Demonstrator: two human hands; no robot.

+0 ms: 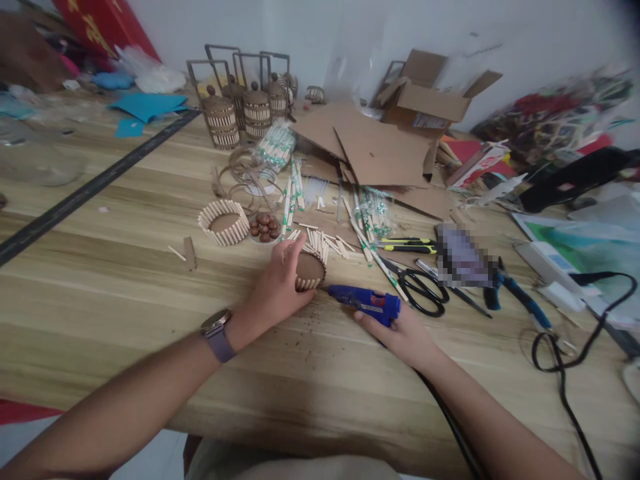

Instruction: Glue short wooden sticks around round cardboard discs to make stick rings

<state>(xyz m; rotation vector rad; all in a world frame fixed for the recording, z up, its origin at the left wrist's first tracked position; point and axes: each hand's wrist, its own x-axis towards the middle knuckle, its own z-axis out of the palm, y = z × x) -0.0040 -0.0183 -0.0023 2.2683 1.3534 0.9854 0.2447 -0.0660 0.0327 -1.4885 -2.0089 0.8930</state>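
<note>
My left hand is closed around the near-left side of a small round cardboard base edged with short wooden stick pieces. In my right hand is a blue hot glue gun, its nozzle pointing left at the base's near-right rim. Cut stick pieces lie loose just behind the base. A finished-looking ring of sticks on a round base stands to the left, beside a small dish of brown beads. My left fingers partly hide the base.
Black-handled scissors, yellow-black cutters and blue-handled pliers lie right. Behind are wrapped chopsticks, cardboard sheets, an open box and several lidded stick baskets. A black cable curls at right.
</note>
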